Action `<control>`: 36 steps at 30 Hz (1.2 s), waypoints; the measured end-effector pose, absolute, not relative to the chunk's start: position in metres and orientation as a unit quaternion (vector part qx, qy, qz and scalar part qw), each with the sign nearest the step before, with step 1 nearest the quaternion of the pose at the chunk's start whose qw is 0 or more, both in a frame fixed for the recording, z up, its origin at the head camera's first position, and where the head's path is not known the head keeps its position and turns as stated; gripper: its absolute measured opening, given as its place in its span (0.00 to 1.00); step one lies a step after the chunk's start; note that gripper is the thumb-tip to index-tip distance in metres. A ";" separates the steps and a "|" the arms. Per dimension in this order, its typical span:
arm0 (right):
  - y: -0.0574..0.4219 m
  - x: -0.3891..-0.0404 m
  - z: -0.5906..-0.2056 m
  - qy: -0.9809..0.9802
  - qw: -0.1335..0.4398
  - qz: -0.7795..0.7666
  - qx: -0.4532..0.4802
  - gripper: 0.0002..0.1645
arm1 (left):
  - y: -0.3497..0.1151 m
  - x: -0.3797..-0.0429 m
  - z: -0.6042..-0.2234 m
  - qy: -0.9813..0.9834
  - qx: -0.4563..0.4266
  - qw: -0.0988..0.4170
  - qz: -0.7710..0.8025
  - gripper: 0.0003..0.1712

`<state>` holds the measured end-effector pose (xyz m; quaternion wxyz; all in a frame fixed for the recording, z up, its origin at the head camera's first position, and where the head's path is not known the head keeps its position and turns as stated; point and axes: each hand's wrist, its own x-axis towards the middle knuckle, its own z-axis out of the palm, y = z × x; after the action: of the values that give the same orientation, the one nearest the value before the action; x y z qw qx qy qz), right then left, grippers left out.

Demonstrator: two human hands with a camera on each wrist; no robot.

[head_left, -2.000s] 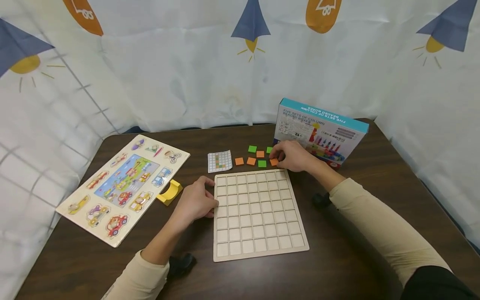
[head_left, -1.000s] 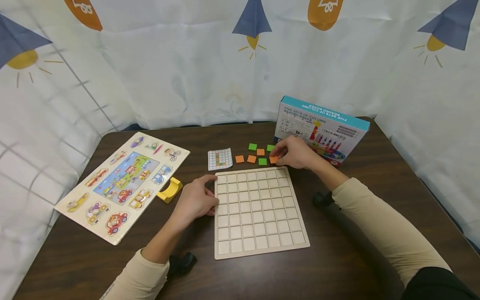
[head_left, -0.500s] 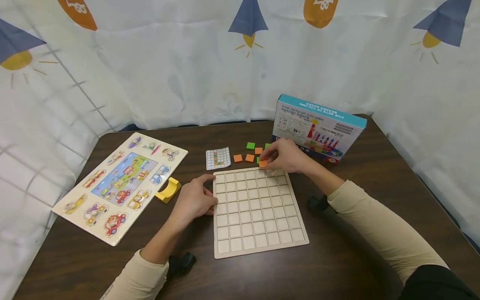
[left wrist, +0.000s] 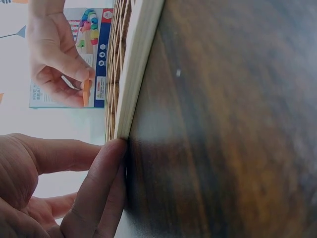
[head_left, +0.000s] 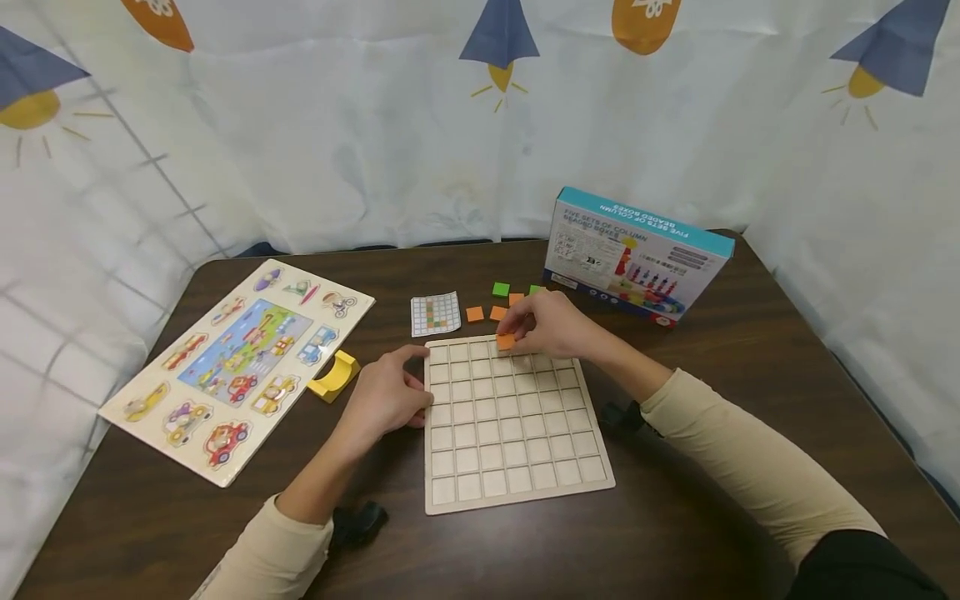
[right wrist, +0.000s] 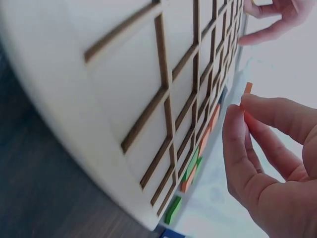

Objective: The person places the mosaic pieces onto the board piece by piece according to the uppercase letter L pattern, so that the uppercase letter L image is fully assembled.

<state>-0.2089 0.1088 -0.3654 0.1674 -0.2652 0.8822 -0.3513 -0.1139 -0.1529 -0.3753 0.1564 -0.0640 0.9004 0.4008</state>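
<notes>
My right hand (head_left: 551,325) pinches an orange square tile (head_left: 506,342) between thumb and fingertips over the far rows of a wooden grid board (head_left: 495,421). In the right wrist view the tile (right wrist: 248,88) stands on edge in the grip, above the board's surface. At the board's left edge, the fingertips of my left hand (head_left: 386,396) touch the side; the left wrist view has them against the pale edge (left wrist: 136,74) of the board. Beyond the board lie more loose tiles, among them an orange tile (head_left: 475,314) and a green tile (head_left: 501,289).
A small paper card (head_left: 435,314) with a coloured grid pattern lies behind the board. To the left are a vehicle picture puzzle (head_left: 255,358) and a yellow curved block (head_left: 335,377). A toy box (head_left: 637,258) stands upright at the back right of the dark table (head_left: 675,517).
My right hand has taken the orange tile from the right end of the loose tiles and carried it left and nearer, over the board. My left hand stays at the board's edge.
</notes>
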 end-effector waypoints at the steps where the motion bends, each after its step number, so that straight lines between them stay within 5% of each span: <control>1: 0.107 -0.208 -0.365 0.882 0.171 -0.352 -0.264 0.12 | -0.153 -0.114 -0.375 0.900 -0.063 0.157 0.401 0.40; 36: 0.066 -0.194 -0.371 0.887 0.198 -0.275 -0.312 0.14 | -0.152 -0.116 -0.375 0.901 -0.069 0.160 0.397 0.39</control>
<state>-0.1941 0.0658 -0.3711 0.1983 -0.3122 0.8874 -0.2752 -0.1159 -0.1520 -0.3754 0.1599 -0.0690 0.9010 0.3972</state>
